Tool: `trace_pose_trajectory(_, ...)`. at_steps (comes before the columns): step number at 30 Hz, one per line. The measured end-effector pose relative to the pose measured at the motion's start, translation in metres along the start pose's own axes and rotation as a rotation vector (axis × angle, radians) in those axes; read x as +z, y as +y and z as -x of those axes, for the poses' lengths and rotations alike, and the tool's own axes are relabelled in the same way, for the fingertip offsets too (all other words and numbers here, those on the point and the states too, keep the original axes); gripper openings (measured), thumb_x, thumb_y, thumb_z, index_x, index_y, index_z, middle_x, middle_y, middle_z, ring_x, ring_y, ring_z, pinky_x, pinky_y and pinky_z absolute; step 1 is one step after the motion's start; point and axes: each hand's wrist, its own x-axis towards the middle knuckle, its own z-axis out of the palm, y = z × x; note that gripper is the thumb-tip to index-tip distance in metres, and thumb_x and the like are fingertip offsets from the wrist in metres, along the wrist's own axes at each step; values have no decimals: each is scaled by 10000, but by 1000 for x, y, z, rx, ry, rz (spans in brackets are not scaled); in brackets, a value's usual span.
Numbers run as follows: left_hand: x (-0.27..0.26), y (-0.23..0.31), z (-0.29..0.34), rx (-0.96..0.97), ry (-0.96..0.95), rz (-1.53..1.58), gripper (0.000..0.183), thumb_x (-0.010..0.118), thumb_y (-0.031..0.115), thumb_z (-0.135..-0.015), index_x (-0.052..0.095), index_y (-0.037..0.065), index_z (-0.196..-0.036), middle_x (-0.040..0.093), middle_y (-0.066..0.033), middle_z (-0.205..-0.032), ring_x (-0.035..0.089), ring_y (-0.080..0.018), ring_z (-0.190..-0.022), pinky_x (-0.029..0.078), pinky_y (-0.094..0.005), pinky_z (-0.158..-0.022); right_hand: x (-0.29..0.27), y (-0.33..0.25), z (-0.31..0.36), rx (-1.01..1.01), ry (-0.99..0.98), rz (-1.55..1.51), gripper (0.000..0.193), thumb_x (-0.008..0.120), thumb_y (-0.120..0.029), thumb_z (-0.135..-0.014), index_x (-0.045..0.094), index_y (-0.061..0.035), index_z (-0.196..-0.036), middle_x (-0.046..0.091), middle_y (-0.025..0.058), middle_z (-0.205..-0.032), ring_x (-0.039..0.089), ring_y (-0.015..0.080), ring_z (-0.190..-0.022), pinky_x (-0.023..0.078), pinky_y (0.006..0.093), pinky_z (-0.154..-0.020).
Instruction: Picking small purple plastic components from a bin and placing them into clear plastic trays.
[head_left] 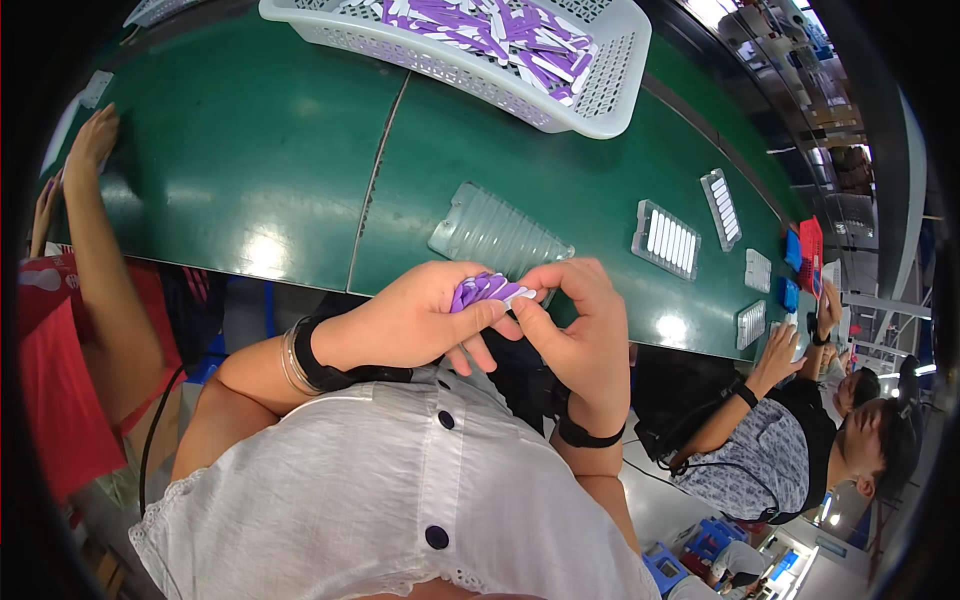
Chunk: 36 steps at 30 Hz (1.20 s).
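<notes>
My left hand [400, 312] is closed around a small bunch of slim purple-and-white plastic pieces [478, 290], held above the near table edge. The thumb and fingers of my right hand [590, 335] pinch the white end of one piece at the bunch's right side. Which exact piece they grip is partly hidden by the fingertips. Just beyond my hands a clear ribbed plastic tray [495, 232] lies on the green table [250, 160], with no pieces visible in its grooves.
A white perforated basket [610, 110] full of similar pieces stands at the far side. To the right lie clear trays with white pieces [667, 240], blue bins [791, 250] and a red basket [811, 255]. Co-workers sit on both sides; one person's arm [105, 240] rests at left.
</notes>
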Motion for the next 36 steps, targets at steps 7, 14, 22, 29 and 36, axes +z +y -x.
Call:
trace_pose_trajectory(7,4,6,10,0,26,119,241,459,172,-981,406,0,-1142,644,-173,-998,695,-229,-731,584,-285,-564,-3,-6,6,54,12,-94,101,687,-105,-705,635,-62,-780,574,20,-680,511,194,-700,387,304,-707)
trace_pose_trajectory(14,-1,11,1,-143,-82,258,289,474,217,-960,466,-38,-1096,651,-234,-966,697,-274,-713,593,-322,-571,-12,9,-4,-273,-21,-107,129,719,-58,-685,650,-97,-787,576,15,-808,519,233,-805,415,325,-723)
trace_pose_trajectory(22,-13,10,-5,-329,-362,478,324,543,244,-930,562,-52,-1060,667,-216,-840,694,-268,-651,578,-334,-510,-11,19,-14,-518,-6,-35,228,736,-41,-599,678,-166,-781,571,1,-871,507,246,-879,428,350,-743)
trace_pose_trajectory(29,-9,8,-12,-28,-63,258,226,610,177,-911,572,-23,-1008,658,-111,-780,598,-120,-499,496,-230,-410,-24,-43,-4,-646,306,310,179,699,-73,-623,658,-127,-789,605,11,-815,570,264,-816,414,332,-653)
trace_pose_trajectory(36,0,15,-9,-35,186,115,201,594,78,-899,536,-45,-1046,677,-136,-800,582,-108,-470,444,-213,-369,-46,-126,6,-590,-3,114,213,571,-337,-831,667,-152,-876,650,-20,-922,585,167,-809,434,305,-698)
